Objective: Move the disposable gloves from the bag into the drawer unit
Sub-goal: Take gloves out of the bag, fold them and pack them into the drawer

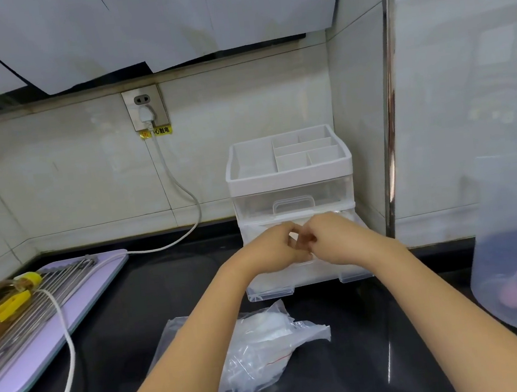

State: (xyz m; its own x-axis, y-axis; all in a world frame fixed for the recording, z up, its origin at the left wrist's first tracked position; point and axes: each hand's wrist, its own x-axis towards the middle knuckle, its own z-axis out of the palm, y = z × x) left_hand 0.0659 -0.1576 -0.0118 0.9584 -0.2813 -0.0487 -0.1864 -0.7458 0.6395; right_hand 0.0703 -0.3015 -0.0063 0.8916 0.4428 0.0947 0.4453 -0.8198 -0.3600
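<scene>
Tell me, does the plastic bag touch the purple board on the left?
Apart. The head view shows black counter and a white cable between the plastic bag and the purple board.

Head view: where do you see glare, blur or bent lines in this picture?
In the head view, the wide lens bows the metal pole; a bright streak of glare lies on the black counter; the left hand and right hand look soft, so what they pinch is unclear.
</scene>
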